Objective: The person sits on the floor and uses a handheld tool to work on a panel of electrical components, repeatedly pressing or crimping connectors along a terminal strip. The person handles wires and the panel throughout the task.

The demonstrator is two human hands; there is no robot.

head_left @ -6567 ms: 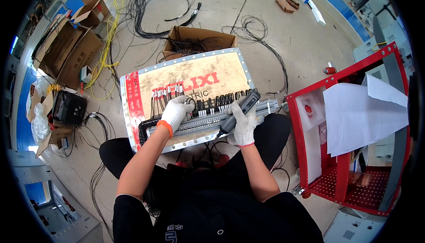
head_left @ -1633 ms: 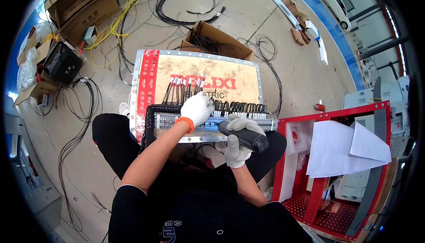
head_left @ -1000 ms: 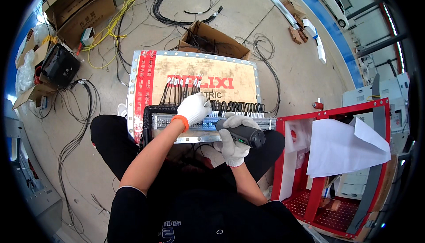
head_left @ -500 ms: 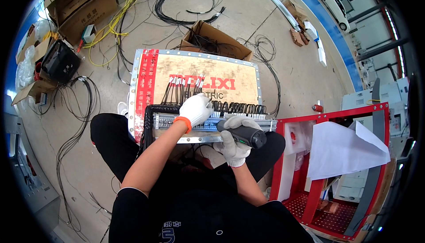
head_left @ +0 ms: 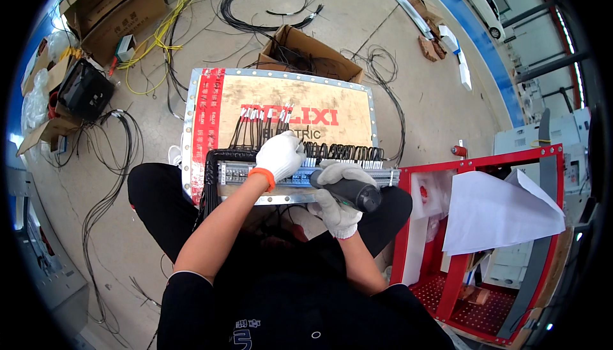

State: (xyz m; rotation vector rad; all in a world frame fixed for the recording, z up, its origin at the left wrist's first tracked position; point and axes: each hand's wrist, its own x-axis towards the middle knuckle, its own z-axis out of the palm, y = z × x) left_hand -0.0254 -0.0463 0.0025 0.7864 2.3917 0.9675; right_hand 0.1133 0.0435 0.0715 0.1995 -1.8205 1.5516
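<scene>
My left hand (head_left: 281,155), in a white glove with an orange cuff, has its fingers closed at a black wire over the terminal strip (head_left: 237,174); the fingertips are partly hidden. In my right hand (head_left: 338,216), also gloved, is a dark cordless screwdriver (head_left: 350,190), its front end pointing left at the blue terminals (head_left: 297,179). Black wires with white marker sleeves (head_left: 254,120) stand up left of my left hand. To the right, a row of looped black wires (head_left: 348,153) runs into the strip. The strip lies along the near edge of a wooden crate (head_left: 313,95).
Behind the crate stands an open cardboard box (head_left: 313,50) with cables. A red metal frame (head_left: 456,273) with white paper (head_left: 498,213) over it is at my right. Black cables (head_left: 102,209), yellow cables (head_left: 156,50) and a black tool case (head_left: 87,88) lie on the left floor.
The whole view shifts slightly. Both hands stay at the terminal strip, with the screwdriver still in my right hand and tilted slightly differently.
</scene>
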